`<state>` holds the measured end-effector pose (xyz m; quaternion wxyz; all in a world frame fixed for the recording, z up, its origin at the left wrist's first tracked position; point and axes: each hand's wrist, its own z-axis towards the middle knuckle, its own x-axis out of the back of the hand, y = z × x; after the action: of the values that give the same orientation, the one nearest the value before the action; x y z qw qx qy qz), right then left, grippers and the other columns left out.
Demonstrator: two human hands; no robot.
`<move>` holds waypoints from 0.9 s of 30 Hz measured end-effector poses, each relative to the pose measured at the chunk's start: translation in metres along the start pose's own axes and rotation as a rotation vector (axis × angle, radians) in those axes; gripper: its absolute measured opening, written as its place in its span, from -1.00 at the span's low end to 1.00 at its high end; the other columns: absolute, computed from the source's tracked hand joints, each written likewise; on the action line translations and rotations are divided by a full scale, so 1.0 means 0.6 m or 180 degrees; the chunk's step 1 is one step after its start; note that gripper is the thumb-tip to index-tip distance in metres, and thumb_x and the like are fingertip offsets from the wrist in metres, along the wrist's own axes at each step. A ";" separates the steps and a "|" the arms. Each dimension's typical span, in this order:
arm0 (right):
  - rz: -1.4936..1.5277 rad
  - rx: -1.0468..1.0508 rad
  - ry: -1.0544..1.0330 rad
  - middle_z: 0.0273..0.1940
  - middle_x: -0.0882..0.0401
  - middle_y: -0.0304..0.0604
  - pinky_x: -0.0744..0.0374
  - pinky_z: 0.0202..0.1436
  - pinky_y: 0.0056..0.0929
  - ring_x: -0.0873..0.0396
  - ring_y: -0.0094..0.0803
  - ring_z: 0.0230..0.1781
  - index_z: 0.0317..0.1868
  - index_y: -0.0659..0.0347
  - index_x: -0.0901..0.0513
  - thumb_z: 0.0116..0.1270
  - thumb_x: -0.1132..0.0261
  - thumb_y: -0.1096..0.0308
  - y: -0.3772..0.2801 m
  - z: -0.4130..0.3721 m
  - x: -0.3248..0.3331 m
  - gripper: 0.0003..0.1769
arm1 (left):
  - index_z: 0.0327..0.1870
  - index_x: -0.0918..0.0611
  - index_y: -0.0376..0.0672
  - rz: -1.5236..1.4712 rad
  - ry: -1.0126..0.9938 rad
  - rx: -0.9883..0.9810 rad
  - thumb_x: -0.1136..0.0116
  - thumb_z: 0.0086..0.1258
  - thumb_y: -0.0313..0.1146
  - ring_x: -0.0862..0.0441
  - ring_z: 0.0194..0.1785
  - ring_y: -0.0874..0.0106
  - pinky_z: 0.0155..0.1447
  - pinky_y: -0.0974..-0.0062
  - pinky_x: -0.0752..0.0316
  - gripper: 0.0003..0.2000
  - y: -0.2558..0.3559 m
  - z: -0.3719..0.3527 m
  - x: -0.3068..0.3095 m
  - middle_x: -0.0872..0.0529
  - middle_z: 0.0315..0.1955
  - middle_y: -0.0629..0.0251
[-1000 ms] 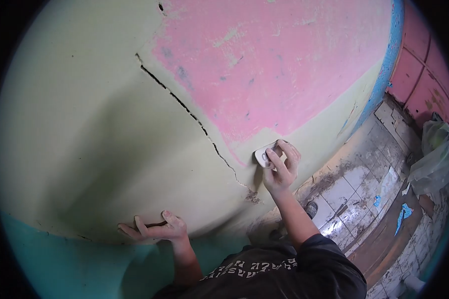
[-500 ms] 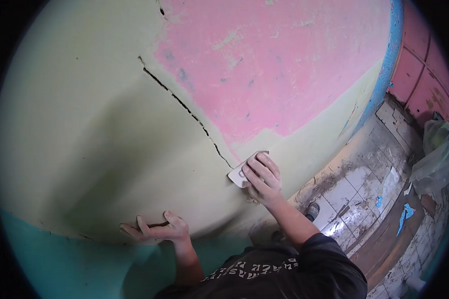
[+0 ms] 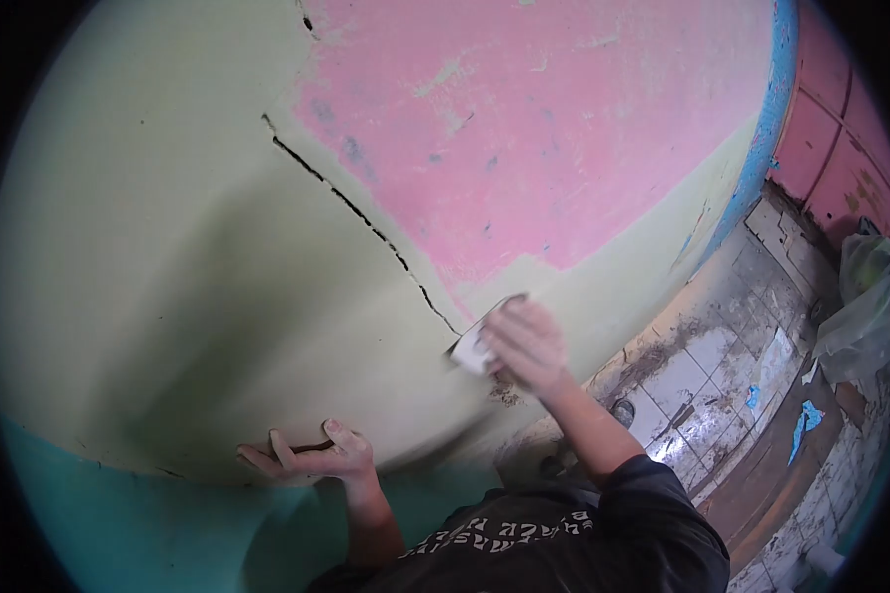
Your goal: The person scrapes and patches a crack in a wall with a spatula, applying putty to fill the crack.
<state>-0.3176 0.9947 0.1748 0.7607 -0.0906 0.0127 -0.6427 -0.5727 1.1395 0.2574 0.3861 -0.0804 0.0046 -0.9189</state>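
My right hand (image 3: 526,344) is closed on a folded piece of pale sheet, perhaps sandpaper (image 3: 472,352), and presses it to the wall (image 3: 267,326) at the lower end of a dark jagged crack (image 3: 371,229). Motion blurs both hand and sheet. Above them a pink patch (image 3: 544,138) shows in the pale green wall. My left hand (image 3: 316,457) holds nothing; its fingers are apart, by the border between the pale green and the teal paint (image 3: 99,504).
At the right lies a dirty tiled floor (image 3: 690,366) with debris and blue scraps (image 3: 807,427). A clear plastic bag (image 3: 860,316) stands near the pink tiled surface (image 3: 831,148). A shoe (image 3: 622,412) shows beside my right forearm.
My right hand and the sheet have shifted slightly and are now blurred. The crack and pink patch sit a little further left in view. My left hand has hardly moved.
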 end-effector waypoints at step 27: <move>-0.0452 -0.0506 0.0314 0.10 -0.80 -0.04 -0.61 0.37 0.05 -0.68 0.04 0.24 -0.19 0.28 -0.77 0.42 -0.41 0.17 0.018 -0.001 0.006 -0.71 | 0.41 -0.30 -0.39 0.0090 0.0000 -0.0017 0.03 0.65 0.04 -0.06 0.61 -0.28 0.53 -0.30 -0.18 -0.37 0.002 0.004 0.005 -0.06 0.53 -0.39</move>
<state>-0.3067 0.9930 0.1729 0.7021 -0.1195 0.0946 -0.6956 -0.5735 1.1369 0.2604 0.3989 -0.0813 0.0083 -0.9133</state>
